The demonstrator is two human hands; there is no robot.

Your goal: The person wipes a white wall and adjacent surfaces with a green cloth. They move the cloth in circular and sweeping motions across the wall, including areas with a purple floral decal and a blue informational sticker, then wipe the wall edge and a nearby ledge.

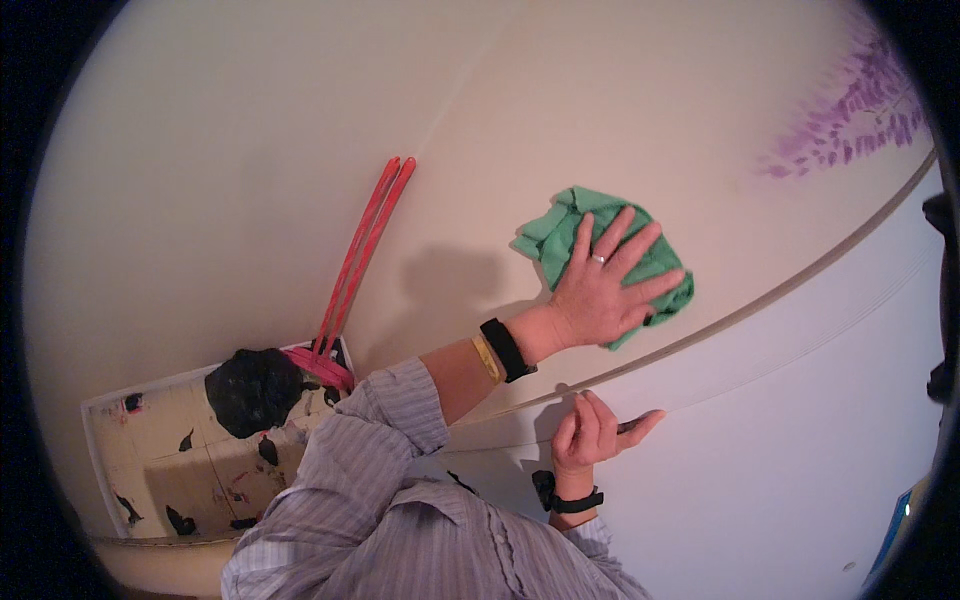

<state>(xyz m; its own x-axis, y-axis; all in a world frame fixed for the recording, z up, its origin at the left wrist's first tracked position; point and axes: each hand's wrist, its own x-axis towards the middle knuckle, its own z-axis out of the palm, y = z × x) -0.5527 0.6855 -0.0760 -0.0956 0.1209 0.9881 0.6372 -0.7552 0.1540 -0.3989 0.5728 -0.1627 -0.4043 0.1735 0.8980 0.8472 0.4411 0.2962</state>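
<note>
My left hand, with a ring on one finger, lies spread over a crumpled green cloth and presses it against a beige surface. The cloth sticks out past the fingertips and on the side of the little finger. Lower down, my right hand is by a white surface, just below a brownish edge strip. Its fingers are partly bent and one digit points right. A narrow dark patch shows between its digits; whether that is a thing or shadow I cannot tell. Both wrists wear black bands.
At lower left is a shallow tray with a pale rim, dark scraps or blotches and a black crumpled bundle. Two long red rods rise from a pink piece at its corner. Purple painted blossoms mark the upper right.
</note>
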